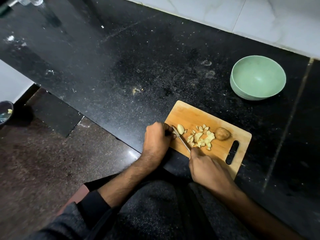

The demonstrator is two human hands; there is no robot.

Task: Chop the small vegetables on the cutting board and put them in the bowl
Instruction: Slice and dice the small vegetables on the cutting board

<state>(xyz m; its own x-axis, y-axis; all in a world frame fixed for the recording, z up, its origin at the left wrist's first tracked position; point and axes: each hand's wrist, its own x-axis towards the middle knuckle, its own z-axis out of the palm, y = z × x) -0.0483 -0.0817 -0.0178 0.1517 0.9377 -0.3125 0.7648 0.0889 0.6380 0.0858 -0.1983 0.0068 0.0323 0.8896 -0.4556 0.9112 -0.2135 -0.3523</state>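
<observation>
A wooden cutting board [194, 115] lies on the black counter near its front edge. On it are a pile of pale chopped potato pieces [201, 138], one larger cut chunk [180, 128] and a whole small brown potato [222, 133]. My right hand [206, 166] grips the handle of a knife [181, 139], whose blade runs up-left across the board beside the large chunk. My left hand [156, 138] rests curled at the board's left edge, fingertips at the blade's tip; what they hold is hidden. An empty pale green bowl [258, 77] stands beyond the board to the right.
The black speckled counter [138, 58] stretches to the left and back, bounded by a white tiled wall [242, 16]. Glass items [29, 0] stand at the far left corner. A dark bin [5, 111] sits on the brown floor at left.
</observation>
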